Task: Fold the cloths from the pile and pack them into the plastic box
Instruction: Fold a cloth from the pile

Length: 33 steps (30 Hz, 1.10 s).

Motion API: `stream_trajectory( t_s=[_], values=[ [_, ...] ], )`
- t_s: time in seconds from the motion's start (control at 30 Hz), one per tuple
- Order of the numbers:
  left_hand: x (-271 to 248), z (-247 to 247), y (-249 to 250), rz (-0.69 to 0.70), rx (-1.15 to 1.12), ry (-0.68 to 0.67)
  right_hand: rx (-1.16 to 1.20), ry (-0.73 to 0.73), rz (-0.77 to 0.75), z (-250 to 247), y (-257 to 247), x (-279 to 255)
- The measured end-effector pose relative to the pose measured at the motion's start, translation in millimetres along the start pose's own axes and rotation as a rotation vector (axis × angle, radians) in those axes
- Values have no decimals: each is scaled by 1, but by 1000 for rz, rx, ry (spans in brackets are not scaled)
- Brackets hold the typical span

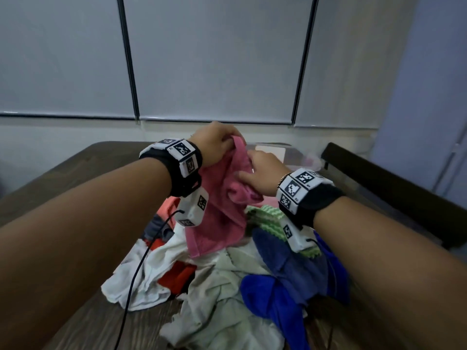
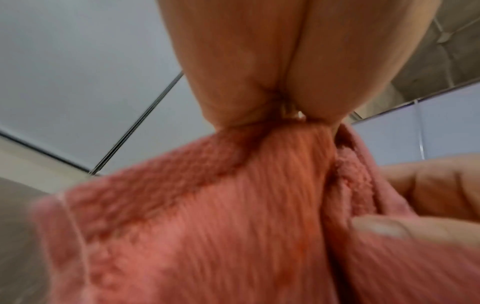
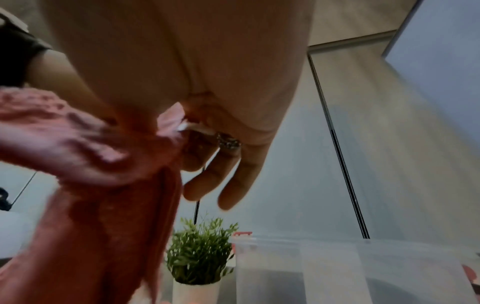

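The pink cloth (image 1: pixel 219 198) hangs in the air above the pile (image 1: pixel 227 269), lifted clear so that its own weight can pull it straight and its edges can be found. The left hand (image 1: pixel 214 142) pinches the top edge between thumb and fingers; the left wrist view shows the fabric bunching where it enters that pinch, so this hand acts as the hanger. The right hand (image 1: pixel 262 173) sits just beside and a little lower, thumb and first fingers nipping a fold of the same cloth while the outer fingers (image 3: pixel 233 185) hang loose, probably feeling along the hem for a corner, though blur makes the exact hold hard to read. The lower end of the cloth trails onto the pile, which lies on the worktop (image 1: pixel 75 162) close to the person, handy for picking. The box (image 3: pixel 337 267) stands beyond the hands at the far side, open at the top and ready to take folded pieces. A potted plant (image 3: pixel 200 251) stands beside it. Folding has not yet begun on this cloth.
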<state>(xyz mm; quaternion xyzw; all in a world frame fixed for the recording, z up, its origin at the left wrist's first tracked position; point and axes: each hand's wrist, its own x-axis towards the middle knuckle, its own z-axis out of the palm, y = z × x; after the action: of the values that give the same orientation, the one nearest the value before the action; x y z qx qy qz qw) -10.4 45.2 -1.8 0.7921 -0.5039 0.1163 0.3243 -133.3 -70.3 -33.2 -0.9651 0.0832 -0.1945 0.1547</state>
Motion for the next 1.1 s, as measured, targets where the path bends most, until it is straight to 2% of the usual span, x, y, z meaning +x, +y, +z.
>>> stream_trajectory(
  t_s=[0.07,0.13,0.2,0.27,0.33,0.4,0.47,0.57,0.67,0.77,0.83,0.87,0.97,1.1],
  values=[
    [4,-4,5,-49,26,-28,-20,54,22,-11,3,2],
    [7,-13,4,-35,75,-126,-59,86,69,-26,12,4],
    [8,-22,2,6,282,-214,-134,118,86,-42,22,5],
    [11,-29,3,2,429,-216,-189,183,96,-59,26,7],
    [16,-37,4,-35,420,-150,-207,256,140,-78,30,8],
    [21,-42,1,-70,312,-27,-251,287,173,-95,34,9],
    [25,-44,-6,-144,99,100,-260,279,170,-108,39,7],
    [28,-43,-13,-182,-143,238,-213,365,147,-122,43,5],
    [33,-43,-11,-116,-140,282,-163,324,102,-129,43,3],
    [41,-41,-5,-96,-53,142,-214,223,81,-126,45,5],
    [47,-38,-3,-70,93,50,-277,287,96,-126,51,11],
    [49,-37,-1,-62,143,60,-280,344,115,-128,53,14],
    [61,-45,10,-100,140,238,-294,500,161,-142,53,26],
    [76,-63,31,-86,15,478,-292,662,96,-163,43,36]
  ],
)
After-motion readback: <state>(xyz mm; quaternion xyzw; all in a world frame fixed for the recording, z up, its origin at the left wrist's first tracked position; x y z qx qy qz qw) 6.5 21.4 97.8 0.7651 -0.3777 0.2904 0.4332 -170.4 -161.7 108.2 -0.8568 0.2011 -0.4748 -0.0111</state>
